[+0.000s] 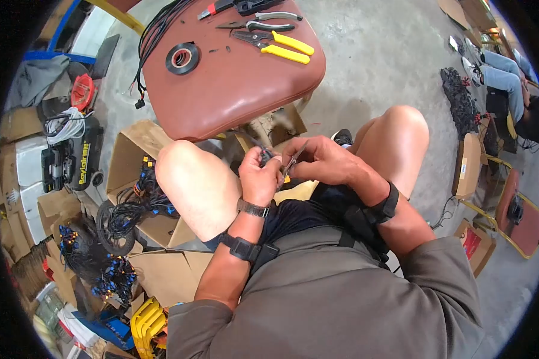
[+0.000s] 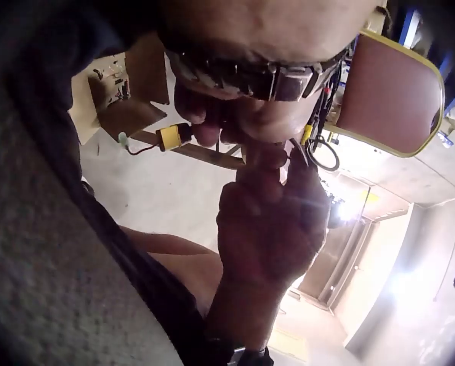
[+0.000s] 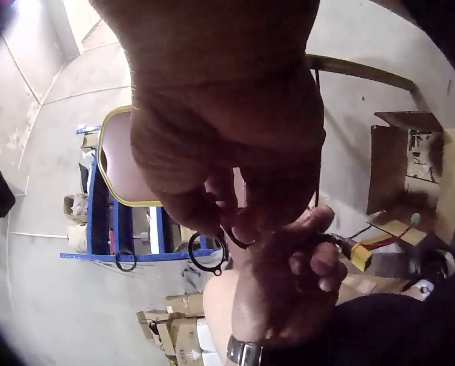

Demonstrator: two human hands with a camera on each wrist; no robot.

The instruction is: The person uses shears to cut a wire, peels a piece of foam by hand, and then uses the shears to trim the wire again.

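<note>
Both hands meet over the lap, in front of the padded seat. My left hand (image 1: pixel 260 179) grips a short black cable, from which a yellow connector (image 2: pixel 173 137) with thin wires sticks out. Close beside it, my right hand (image 1: pixel 324 161) has its fingers bent and pinches a slim metal tool (image 1: pixel 294 159) with a pointed tip. A black ring (image 3: pixel 207 252) shows by the right fingertips in the right wrist view. The fingers hide much of the cable and tool, and I cannot tell the tool's exact kind.
The brown seat (image 1: pixel 239 99) bears black tape (image 1: pixel 182 58), yellow-handled wire strippers (image 1: pixel 287 46), pliers (image 1: pixel 269 26), a red-and-black cutter (image 1: pixel 215 8) and a black cable bundle (image 1: pixel 156 39). Left of the legs stands a cardboard box (image 1: pixel 123 161) with cable harnesses. More harnesses (image 1: pixel 458 99) lie on the floor.
</note>
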